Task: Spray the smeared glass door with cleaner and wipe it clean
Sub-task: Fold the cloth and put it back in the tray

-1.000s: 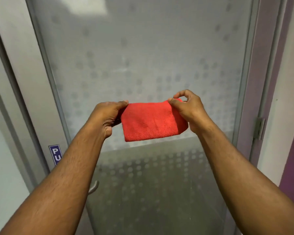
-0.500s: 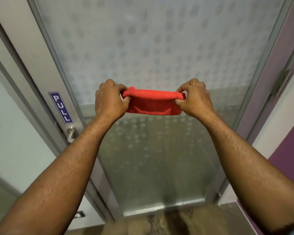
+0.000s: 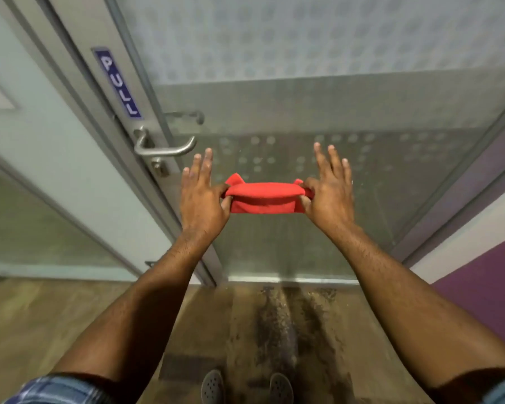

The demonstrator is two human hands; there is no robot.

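Note:
A folded red cloth [image 3: 264,199] stretches between my two hands in front of the lower part of the frosted, dotted glass door [image 3: 303,106]. My left hand [image 3: 203,196] pinches the cloth's left end with thumb and forefinger, the other fingers spread. My right hand [image 3: 327,193] pinches the right end the same way. The cloth is folded into a narrow band with small corners sticking up. No spray bottle is in sight.
A metal lever handle [image 3: 164,147] and a blue PULL sign [image 3: 118,83] sit on the door's left frame. A purple wall [image 3: 484,293] stands at the right. The brown floor [image 3: 277,325] shows dark marks, with my two shoes [image 3: 245,387] at the bottom.
My view has tilted down from the upper glass to the door's foot and the floor. The cloth has gone from a flat hanging sheet to a narrow folded band, still held in both hands.

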